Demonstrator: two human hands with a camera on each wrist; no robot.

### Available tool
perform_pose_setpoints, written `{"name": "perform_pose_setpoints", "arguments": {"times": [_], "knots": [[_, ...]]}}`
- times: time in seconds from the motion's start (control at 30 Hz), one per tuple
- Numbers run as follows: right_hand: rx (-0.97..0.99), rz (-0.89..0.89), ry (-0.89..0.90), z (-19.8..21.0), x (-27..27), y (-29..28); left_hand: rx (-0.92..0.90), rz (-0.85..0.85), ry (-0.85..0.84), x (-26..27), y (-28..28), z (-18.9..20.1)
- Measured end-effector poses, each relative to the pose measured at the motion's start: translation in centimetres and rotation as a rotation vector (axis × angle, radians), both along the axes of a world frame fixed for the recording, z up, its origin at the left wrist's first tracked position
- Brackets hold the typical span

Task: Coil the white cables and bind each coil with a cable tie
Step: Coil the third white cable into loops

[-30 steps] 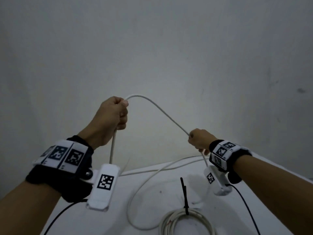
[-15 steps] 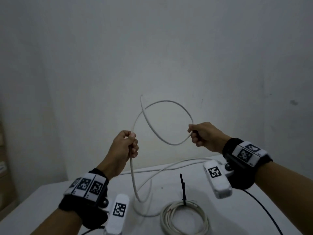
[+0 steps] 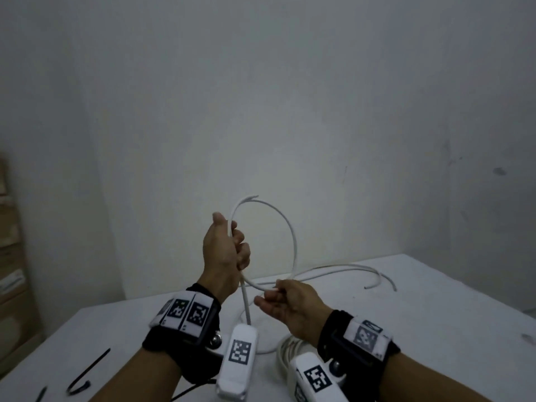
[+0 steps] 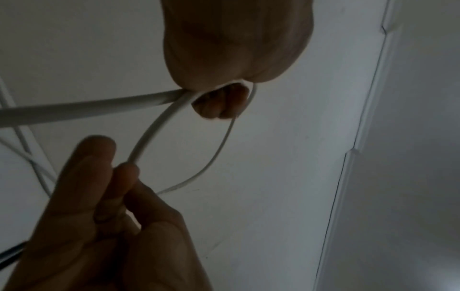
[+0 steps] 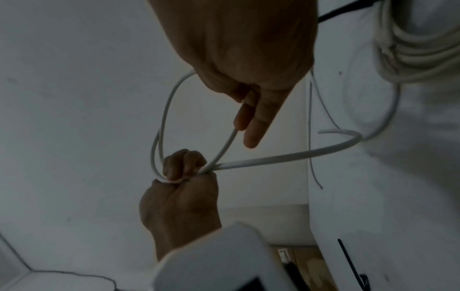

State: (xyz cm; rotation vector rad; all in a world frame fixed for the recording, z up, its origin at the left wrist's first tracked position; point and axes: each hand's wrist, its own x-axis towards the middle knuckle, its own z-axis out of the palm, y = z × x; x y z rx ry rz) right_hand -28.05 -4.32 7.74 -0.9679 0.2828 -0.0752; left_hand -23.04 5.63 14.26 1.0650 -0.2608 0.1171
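My left hand (image 3: pixel 232 242) is raised in a fist and grips the loose white cable (image 3: pixel 294 242), which rises from the fist in one round loop. The loop comes down to my right hand (image 3: pixel 275 293), just below and to the right, which pinches the cable between thumb and fingertips (image 4: pixel 127 167). In the right wrist view the left fist (image 5: pixel 184 173) holds two strands together, and the pinch (image 5: pixel 237 126) sits close above it. The cable's tail (image 3: pixel 374 274) trails over the table. A finished coil (image 3: pixel 285 348) lies under my right wrist, partly hidden.
The white table (image 3: pixel 435 329) stands against a plain wall. A black cable tie (image 3: pixel 90 368) lies near its front left, and another dark tip (image 3: pixel 40 394) shows at the bottom edge. Cardboard boxes (image 3: pixel 10 236) stand off the table's left side.
My left hand rose with the cable. My right hand came down and left to just beside it, closing the wide loop into a tighter round turn. The view tilted down.
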Motion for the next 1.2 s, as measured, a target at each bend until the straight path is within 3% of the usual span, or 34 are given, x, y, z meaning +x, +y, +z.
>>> {"name": "perform_pose_setpoints", "arguments": {"times": [0.07, 0.1, 0.17, 0.2, 0.27, 0.33, 0.4, 0.53, 0.6, 0.73, 0.9, 1.03, 1.1, 1.2], "knots": [[-0.129, 0.133, 0.027, -0.1, -1.0, -0.1, 0.127, 0.064, -0.065, 0.1, 0.5, 0.0], [-0.315, 0.217, 0.042, 0.0, -1.6, -0.4, 0.192, 0.075, -0.091, 0.3, 1.0, 0.1], [-0.873, 0.288, 0.033, 0.8, -2.8, -1.4, 0.286, 0.057, -0.110, 0.6, 2.2, 0.6], [-1.185, 0.180, -0.017, 1.3, -3.0, -2.0, 0.312, 0.034, -0.113, 0.8, 2.9, 0.9], [-1.670, -0.312, -0.256, 2.6, -2.7, -3.1, 0.357, -0.009, -0.133, 1.2, 4.0, 1.5], [-1.771, -0.786, -0.661, 4.5, -2.4, -3.9, 0.402, -0.045, -0.154, 1.3, 4.6, 1.8], [-1.829, -0.836, -0.952, 6.4, -1.8, -4.4, 0.448, -0.083, -0.164, 1.2, 4.8, 2.0], [-2.197, -0.751, -1.024, 8.3, 0.1, -3.9, 0.522, -0.155, -0.199, 0.6, 4.2, 2.5], [-2.227, -0.704, -1.069, 8.3, 1.3, -3.7, 0.520, -0.174, -0.211, 0.5, 3.9, 2.6], [-2.038, -0.582, -1.123, 8.0, 2.4, -3.6, 0.495, -0.165, -0.197, 0.8, 3.6, 2.3], [-2.023, -0.605, -0.961, 7.3, 3.0, -3.3, 0.533, -0.162, -0.205, 1.1, 3.0, 2.0], [-2.048, -0.581, -0.949, 6.7, 3.4, -3.7, 0.555, -0.097, -0.218, 1.5, 2.6, 1.6], [-1.941, -0.551, -0.906, 6.5, 3.4, -4.4, 0.538, -0.059, -0.234, 1.8, 2.8, 1.5], [-1.746, -0.508, -0.665, 6.1, 3.7, -6.2, 0.510, -0.042, -0.259, 1.9, 3.1, 1.5]]}}
